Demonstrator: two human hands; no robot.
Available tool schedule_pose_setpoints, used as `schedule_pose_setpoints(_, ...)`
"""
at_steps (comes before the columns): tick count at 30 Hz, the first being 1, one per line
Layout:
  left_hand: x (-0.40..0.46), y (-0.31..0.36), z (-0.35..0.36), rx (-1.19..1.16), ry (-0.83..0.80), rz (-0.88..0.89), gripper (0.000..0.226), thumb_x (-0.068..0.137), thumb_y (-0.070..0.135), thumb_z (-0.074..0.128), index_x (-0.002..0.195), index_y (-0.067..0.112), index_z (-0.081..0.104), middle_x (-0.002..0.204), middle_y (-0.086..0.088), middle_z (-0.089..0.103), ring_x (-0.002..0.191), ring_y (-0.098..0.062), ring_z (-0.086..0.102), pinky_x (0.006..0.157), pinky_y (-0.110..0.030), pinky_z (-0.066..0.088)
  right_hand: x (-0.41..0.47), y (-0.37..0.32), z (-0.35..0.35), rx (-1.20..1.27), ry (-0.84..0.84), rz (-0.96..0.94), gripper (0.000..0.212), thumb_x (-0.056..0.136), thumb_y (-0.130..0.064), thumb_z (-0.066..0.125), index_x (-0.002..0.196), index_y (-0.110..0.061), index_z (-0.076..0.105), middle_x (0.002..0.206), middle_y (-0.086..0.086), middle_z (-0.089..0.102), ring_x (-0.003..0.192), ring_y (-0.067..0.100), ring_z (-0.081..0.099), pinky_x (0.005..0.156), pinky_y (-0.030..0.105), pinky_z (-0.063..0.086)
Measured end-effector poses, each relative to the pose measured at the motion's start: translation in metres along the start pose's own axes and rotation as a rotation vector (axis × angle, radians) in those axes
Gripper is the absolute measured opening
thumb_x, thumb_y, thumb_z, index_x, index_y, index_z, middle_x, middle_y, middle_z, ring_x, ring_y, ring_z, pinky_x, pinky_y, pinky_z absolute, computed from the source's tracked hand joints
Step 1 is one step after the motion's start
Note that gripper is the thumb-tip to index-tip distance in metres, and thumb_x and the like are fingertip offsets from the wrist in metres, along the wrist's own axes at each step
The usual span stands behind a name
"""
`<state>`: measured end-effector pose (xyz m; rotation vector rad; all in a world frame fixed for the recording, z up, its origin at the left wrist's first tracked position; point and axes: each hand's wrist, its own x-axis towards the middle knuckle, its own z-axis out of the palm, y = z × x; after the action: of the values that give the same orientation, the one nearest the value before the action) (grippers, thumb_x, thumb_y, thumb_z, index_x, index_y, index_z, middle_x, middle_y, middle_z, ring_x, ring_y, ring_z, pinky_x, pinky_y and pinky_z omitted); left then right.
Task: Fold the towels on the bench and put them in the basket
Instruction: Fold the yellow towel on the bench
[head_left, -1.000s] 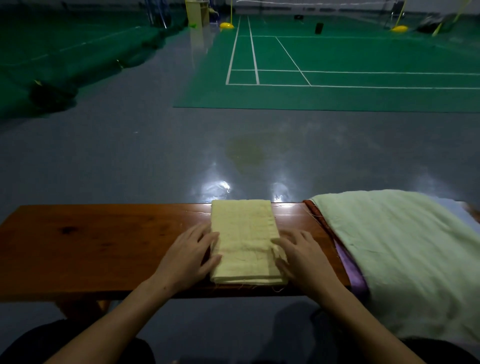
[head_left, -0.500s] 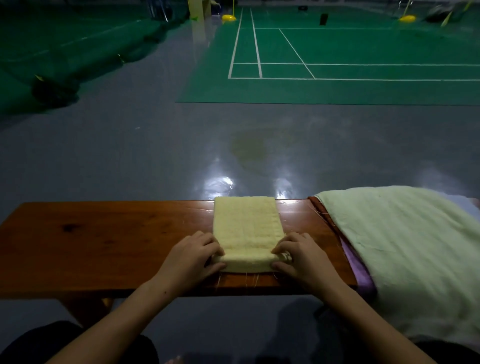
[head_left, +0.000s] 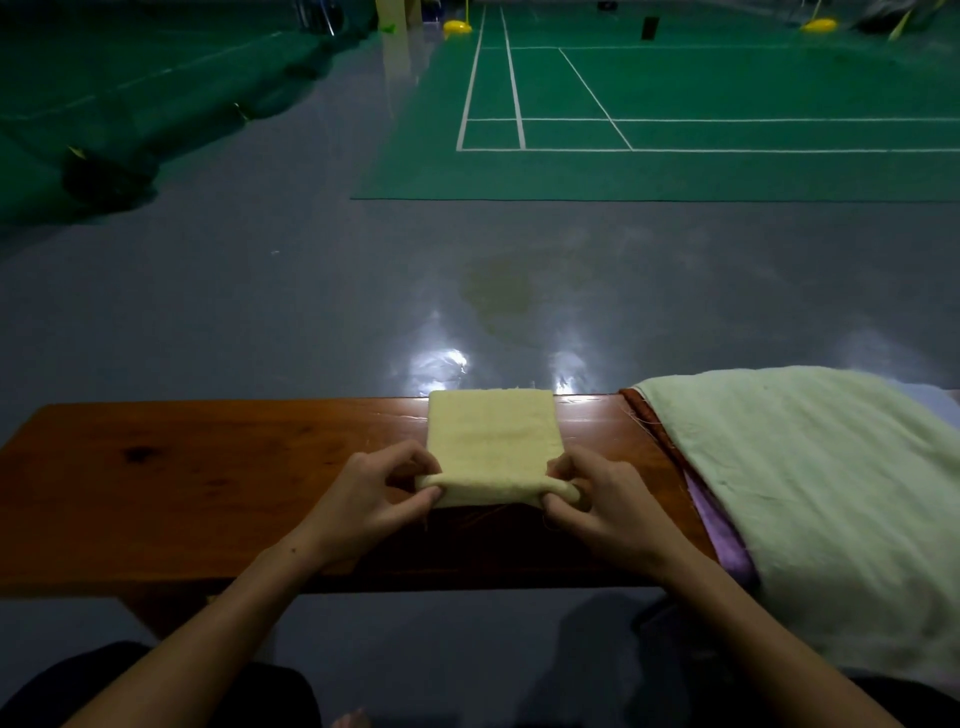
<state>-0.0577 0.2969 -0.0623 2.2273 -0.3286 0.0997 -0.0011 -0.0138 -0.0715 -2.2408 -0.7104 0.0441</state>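
Both hands, left hand (head_left: 363, 501) and right hand (head_left: 605, 506), pinching the near corners of the folded yellow towel (head_left: 491, 444) mid-counter (head_left: 182, 483), far end touching the counter's back edge.

Pale green towel (head_left: 810, 499) cut off at right edge, covering stacked cloths.

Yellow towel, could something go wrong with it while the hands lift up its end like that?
Maybe. The left hand and right hand pinch only the near corners of the yellow towel, so the folded layers might slip apart. Its far edge lies right at the back edge of the bench, so a push forward could slide it off. Loose threads hang underneath and might snag.
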Motion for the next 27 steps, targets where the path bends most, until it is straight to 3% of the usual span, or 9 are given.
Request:
schedule_pose_setpoints(2,-0.002,0.005,-0.003,-0.067,0.003,-0.030,0.016,0.091,0.017,0.081,0.103,0.016,0.071,0.099,0.004,0.076,0.092,-0.014,0.075,0.075,-0.036,0.065,-0.003,-0.004,-0.001,0.049,-0.001,-0.008,0.012,0.090,-0.035,0.073,0.092,-0.030,0.062,0.080,-0.016,0.067,0.072,0.006,0.065,0.060,0.015,0.044)
schedule_pose_setpoints(6,-0.005,0.012,-0.007,-0.188,-0.012,-0.075,0.019,0.089,0.017,0.083,0.104,0.017,0.071,0.100,-0.005,0.074,0.096,-0.023,0.075,0.077,-0.048,0.064,-0.007,-0.008,-0.006,0.125,-0.008,0.015,0.012,0.091,-0.025,0.076,0.091,-0.026,0.064,0.079,-0.013,0.068,0.069,0.007,0.065,0.058,0.013,0.043)
schedule_pose_setpoints(11,-0.011,0.019,-0.012,-0.367,-0.080,-0.151,0.022,0.089,0.010,0.081,0.110,0.011,0.074,0.108,-0.009,0.076,0.103,-0.026,0.074,0.083,-0.036,0.063,-0.009,-0.009,-0.011,0.268,-0.094,0.106,0.010,0.090,-0.035,0.076,0.094,-0.028,0.070,0.086,-0.015,0.069,0.071,0.002,0.061,0.062,0.016,0.045)
schedule_pose_setpoints(14,-0.010,0.020,-0.010,-0.442,-0.119,-0.227,0.027,0.089,0.013,0.081,0.115,0.015,0.075,0.112,-0.008,0.076,0.106,-0.023,0.074,0.084,-0.030,0.060,-0.008,-0.007,-0.010,0.384,-0.084,0.226,0.020,0.091,-0.042,0.078,0.105,-0.028,0.076,0.099,-0.009,0.075,0.087,0.005,0.069,0.074,0.022,0.053)
schedule_pose_setpoints(17,-0.007,0.016,-0.007,-0.425,-0.155,-0.238,0.044,0.081,0.020,0.090,0.123,0.021,0.074,0.112,-0.012,0.075,0.104,-0.023,0.073,0.089,-0.036,0.061,-0.006,-0.012,-0.011,0.561,-0.117,0.371,0.027,0.093,-0.044,0.075,0.114,-0.027,0.077,0.110,-0.007,0.077,0.103,0.010,0.072,0.081,0.024,0.057)
schedule_pose_setpoints(19,-0.003,0.016,-0.006,-0.408,-0.085,-0.232,0.039,0.083,0.020,0.088,0.119,0.017,0.077,0.110,-0.010,0.077,0.102,-0.022,0.075,0.088,-0.036,0.062,-0.004,-0.013,-0.014,0.787,-0.238,0.441,0.041,0.090,-0.036,0.080,0.128,-0.020,0.072,0.122,-0.001,0.075,0.113,0.015,0.072,0.089,0.033,0.060)
schedule_pose_setpoints(22,0.007,0.018,-0.003,-0.434,0.054,-0.258,0.020,0.091,0.020,0.077,0.105,0.007,0.079,0.098,-0.011,0.079,0.089,-0.017,0.075,0.074,-0.030,0.059,-0.002,-0.006,-0.022,0.896,-0.390,0.334,0.066,0.084,-0.009,0.086,0.144,-0.012,0.057,0.138,0.010,0.067,0.129,0.028,0.064,0.107,0.046,0.052)
schedule_pose_setpoints(25,0.014,0.020,0.001,-0.476,0.123,-0.307,0.028,0.097,0.032,0.070,0.092,0.007,0.079,0.087,-0.015,0.076,0.076,-0.017,0.067,0.063,-0.031,0.052,0.002,-0.002,-0.022,0.810,-0.318,0.305,0.069,0.081,-0.008,0.089,0.143,-0.014,0.060,0.137,0.008,0.068,0.128,0.028,0.064,0.105,0.047,0.054)
schedule_pose_setpoints(27,0.019,0.023,0.000,-0.518,0.129,-0.342,0.030,0.099,0.034,0.067,0.095,0.007,0.079,0.090,-0.009,0.078,0.078,-0.019,0.070,0.064,-0.032,0.056,0.007,-0.004,-0.017,0.785,-0.194,0.321,0.051,0.085,-0.015,0.085,0.133,-0.015,0.068,0.129,0.006,0.073,0.121,0.025,0.068,0.099,0.044,0.057)
